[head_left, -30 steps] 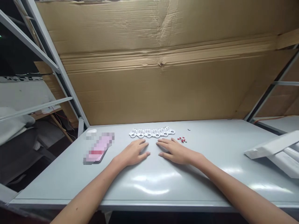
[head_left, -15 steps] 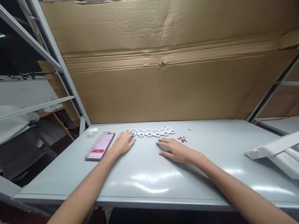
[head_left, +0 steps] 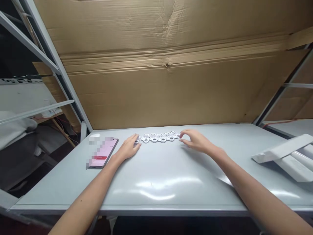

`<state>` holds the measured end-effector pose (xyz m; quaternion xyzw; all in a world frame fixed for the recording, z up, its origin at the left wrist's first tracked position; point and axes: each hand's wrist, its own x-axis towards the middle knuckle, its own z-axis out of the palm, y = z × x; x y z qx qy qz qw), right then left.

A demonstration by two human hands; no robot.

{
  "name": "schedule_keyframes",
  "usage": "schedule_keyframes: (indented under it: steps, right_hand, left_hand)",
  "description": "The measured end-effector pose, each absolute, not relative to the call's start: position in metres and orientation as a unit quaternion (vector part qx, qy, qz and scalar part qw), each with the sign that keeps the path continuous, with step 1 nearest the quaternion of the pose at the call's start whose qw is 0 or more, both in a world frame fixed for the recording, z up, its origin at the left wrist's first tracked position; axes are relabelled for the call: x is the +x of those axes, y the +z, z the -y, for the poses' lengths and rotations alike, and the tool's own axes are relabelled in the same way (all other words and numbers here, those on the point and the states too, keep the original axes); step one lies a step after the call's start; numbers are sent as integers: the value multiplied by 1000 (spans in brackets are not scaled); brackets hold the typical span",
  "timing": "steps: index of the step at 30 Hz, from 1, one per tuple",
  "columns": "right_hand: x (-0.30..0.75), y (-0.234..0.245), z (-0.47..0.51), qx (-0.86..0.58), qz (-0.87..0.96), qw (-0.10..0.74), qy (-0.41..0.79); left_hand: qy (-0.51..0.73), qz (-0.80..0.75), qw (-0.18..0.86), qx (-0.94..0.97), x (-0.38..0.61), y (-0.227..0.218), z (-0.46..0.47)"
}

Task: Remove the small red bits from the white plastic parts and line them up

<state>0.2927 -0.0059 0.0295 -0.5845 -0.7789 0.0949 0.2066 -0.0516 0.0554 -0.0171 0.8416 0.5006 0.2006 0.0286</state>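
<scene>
White parts [head_left: 158, 137]: 6 in a tight row, flat on the pale grey surface [head_left: 156, 192], close to its far edge, w/ those at the R end overlapping. L hand [head_left: 128, 147] is at the row's L end, grip open, fingertips on the end part [head_left: 137, 140]. R hand [head_left: 195, 141] is at the R end, grip open, fingers loosely curled, tips just by the last part [head_left: 176, 134]. Rest of row lies between the hands. Phone [head_left: 102, 152], screen lit but pixelated, sits L of L hand, w/ a blurred white oval obj [head_left: 95, 135] past it. Long white profiles [head_left: 286, 156] lie tilted at far R. Cardboard sheet [head_left: 156, 88] stands behind the surface.
</scene>
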Motion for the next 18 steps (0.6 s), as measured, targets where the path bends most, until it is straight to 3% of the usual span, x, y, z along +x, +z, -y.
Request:
schedule_keyframes:
  steps: [9,18]
  right_hand:
    - [304,24,-3,-645,742,119,139]
    - [302,25,-3,-639,737,179,130]
  left_hand:
    - [260,-497,17,828,-45,-5,-41]
    - [239,-372,124,888,-1,-7,-4]
